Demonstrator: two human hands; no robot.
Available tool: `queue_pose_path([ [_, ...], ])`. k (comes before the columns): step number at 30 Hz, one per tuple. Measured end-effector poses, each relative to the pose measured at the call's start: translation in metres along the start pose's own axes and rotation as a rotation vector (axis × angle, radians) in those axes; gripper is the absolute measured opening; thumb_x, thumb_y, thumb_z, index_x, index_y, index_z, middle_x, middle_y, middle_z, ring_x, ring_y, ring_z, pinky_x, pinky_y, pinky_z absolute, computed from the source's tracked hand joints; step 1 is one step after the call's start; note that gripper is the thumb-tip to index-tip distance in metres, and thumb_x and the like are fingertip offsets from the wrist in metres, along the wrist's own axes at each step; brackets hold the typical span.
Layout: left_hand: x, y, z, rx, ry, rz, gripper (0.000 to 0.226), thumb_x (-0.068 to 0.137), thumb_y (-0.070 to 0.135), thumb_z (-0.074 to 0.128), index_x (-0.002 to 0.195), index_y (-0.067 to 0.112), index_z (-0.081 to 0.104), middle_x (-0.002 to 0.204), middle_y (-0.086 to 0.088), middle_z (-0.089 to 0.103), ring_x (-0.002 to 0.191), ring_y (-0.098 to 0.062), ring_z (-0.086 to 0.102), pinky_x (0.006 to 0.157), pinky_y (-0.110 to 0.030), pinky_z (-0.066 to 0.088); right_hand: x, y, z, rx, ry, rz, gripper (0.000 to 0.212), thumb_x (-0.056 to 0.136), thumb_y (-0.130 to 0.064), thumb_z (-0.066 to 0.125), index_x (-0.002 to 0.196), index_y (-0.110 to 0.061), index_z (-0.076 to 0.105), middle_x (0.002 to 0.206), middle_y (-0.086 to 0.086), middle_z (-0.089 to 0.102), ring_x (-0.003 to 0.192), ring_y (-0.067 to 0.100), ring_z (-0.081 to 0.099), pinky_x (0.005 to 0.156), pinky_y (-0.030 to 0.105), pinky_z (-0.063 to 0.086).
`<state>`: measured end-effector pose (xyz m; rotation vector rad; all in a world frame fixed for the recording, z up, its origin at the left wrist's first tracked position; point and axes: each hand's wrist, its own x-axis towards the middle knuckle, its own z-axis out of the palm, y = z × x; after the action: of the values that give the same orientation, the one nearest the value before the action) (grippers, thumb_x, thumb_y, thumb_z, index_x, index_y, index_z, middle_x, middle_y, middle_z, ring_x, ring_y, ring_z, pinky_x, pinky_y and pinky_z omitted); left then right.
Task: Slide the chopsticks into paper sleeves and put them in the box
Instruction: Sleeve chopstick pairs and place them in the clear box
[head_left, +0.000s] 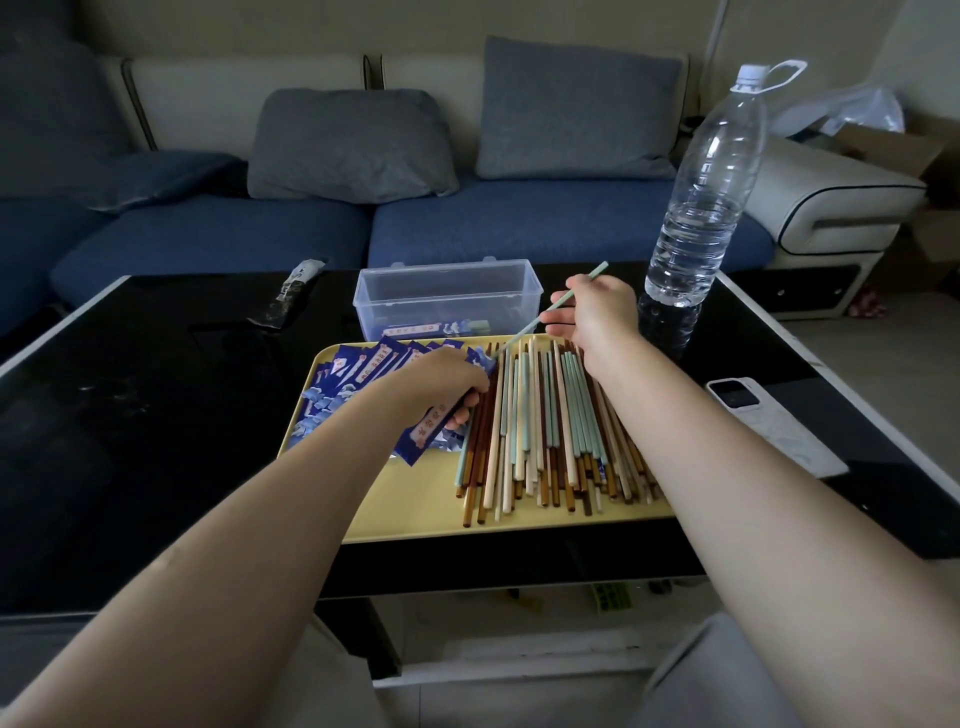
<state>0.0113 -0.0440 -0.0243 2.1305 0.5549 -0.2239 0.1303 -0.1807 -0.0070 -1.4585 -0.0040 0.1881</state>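
The right hand (597, 312) fingers pinch a green chopstick (545, 312), its tip at the mouth of a blue paper sleeve (441, 418). The left hand (441, 379) fingers curl around that sleeve. Both hands are above a yellow tray (415, 504) with a chopstick pile (550, 436) and loose sleeves (358, 364). The clear box (447, 296) sits just behind the tray, open on top. A water bottle (701, 197) stands near the right hand on the black worktop (156, 389).
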Motion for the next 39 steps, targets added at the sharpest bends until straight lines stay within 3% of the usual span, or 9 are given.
queue_pose_path([
  [8, -0.003, 0.003, 0.002, 0.035, 0.007, -0.079, 0.018, 0.091, 0.013, 0.048, 0.073, 0.009, 0.049, 0.057, -0.006, 0.05, 0.044, -0.016, 0.045, 0.046, -0.024, 0.041, 0.004, -0.001, -0.003, -0.023, 0.12, -0.001, 0.017, 0.105, -0.015, 0.044, 0.107, -0.008, 0.059, 0.081, 0.007, 0.064, 0.053, 0.014, 0.058, 0.051, 0.022, 0.048],
  [14, -0.005, 0.008, 0.004, -0.038, -0.071, -0.007, 0.021, 0.093, 0.015, 0.047, 0.072, 0.011, 0.048, 0.057, -0.005, 0.05, 0.045, -0.016, 0.044, 0.054, -0.029, 0.043, -0.003, 0.006, 0.002, -0.131, -0.028, 0.056, 0.017, 0.103, -0.017, 0.055, 0.117, -0.008, 0.056, 0.092, 0.011, 0.072, 0.054, 0.011, 0.065, 0.06, 0.023, 0.058],
  [17, -0.005, 0.011, 0.005, -0.193, -0.068, 0.003, 0.01, 0.09, 0.015, 0.045, 0.083, 0.009, 0.05, 0.063, -0.008, 0.048, 0.048, -0.02, 0.043, 0.056, -0.031, 0.041, -0.011, 0.009, 0.005, -0.293, -0.161, -0.027, 0.028, 0.099, -0.013, 0.06, 0.125, -0.016, 0.049, 0.1, 0.013, 0.071, 0.061, 0.016, 0.072, 0.059, 0.025, 0.06],
  [21, -0.005, 0.011, 0.004, -0.367, -0.052, -0.062, 0.011, 0.093, 0.015, 0.042, 0.089, 0.01, 0.051, 0.06, -0.003, 0.048, 0.048, -0.018, 0.041, 0.054, -0.03, 0.037, -0.02, 0.012, 0.008, -0.623, -0.428, -0.158, 0.018, 0.101, -0.018, 0.055, 0.113, -0.013, 0.068, 0.101, 0.007, 0.07, 0.065, 0.017, 0.073, 0.05, 0.021, 0.054],
  [24, -0.004, 0.009, 0.004, -0.398, -0.008, -0.116, 0.016, 0.095, 0.015, 0.041, 0.084, 0.011, 0.051, 0.061, -0.004, 0.05, 0.05, -0.018, 0.044, 0.054, -0.029, 0.039, -0.018, 0.016, 0.013, -0.964, -0.421, -0.174, 0.021, 0.102, -0.015, 0.047, 0.108, -0.01, 0.067, 0.096, 0.01, 0.07, 0.071, 0.024, 0.072, 0.057, 0.029, 0.056],
  [28, -0.002, 0.005, 0.002, -0.31, 0.069, -0.138, 0.017, 0.1, 0.017, 0.046, 0.093, 0.005, 0.058, 0.073, -0.01, 0.065, 0.056, -0.02, 0.06, 0.058, -0.031, 0.052, -0.021, 0.021, 0.011, -1.452, -0.436, -0.071, 0.016, 0.099, -0.023, 0.06, 0.102, -0.008, 0.06, 0.085, 0.01, 0.066, 0.067, 0.019, 0.065, 0.059, 0.027, 0.054],
  [31, -0.001, 0.005, 0.002, -0.289, 0.052, -0.14, 0.018, 0.103, 0.016, 0.046, 0.103, 0.001, 0.055, 0.079, -0.012, 0.071, 0.055, -0.02, 0.065, 0.057, -0.031, 0.055, -0.024, 0.024, 0.011, -1.538, -0.512, 0.069, 0.024, 0.096, -0.028, 0.065, 0.106, -0.007, 0.06, 0.086, 0.011, 0.067, 0.069, 0.02, 0.065, 0.071, 0.029, 0.058],
  [35, -0.001, 0.006, 0.003, -0.286, 0.036, -0.141, 0.015, 0.104, 0.017, 0.045, 0.102, 0.003, 0.051, 0.083, -0.013, 0.073, 0.061, -0.021, 0.067, 0.066, -0.034, 0.057, -0.022, 0.025, 0.012, -1.521, -0.459, 0.047, 0.031, 0.096, -0.025, 0.065, 0.121, -0.007, 0.058, 0.086, 0.01, 0.068, 0.06, 0.017, 0.061, 0.059, 0.025, 0.053],
  [39, -0.001, 0.006, 0.003, -0.274, 0.042, -0.141, 0.016, 0.104, 0.017, 0.044, 0.1, 0.004, 0.052, 0.081, -0.012, 0.073, 0.061, -0.021, 0.067, 0.068, -0.034, 0.057, -0.022, 0.026, 0.01, -1.519, -0.44, 0.055, 0.031, 0.094, -0.024, 0.066, 0.119, -0.007, 0.059, 0.086, 0.01, 0.067, 0.063, 0.017, 0.063, 0.065, 0.026, 0.055],
])
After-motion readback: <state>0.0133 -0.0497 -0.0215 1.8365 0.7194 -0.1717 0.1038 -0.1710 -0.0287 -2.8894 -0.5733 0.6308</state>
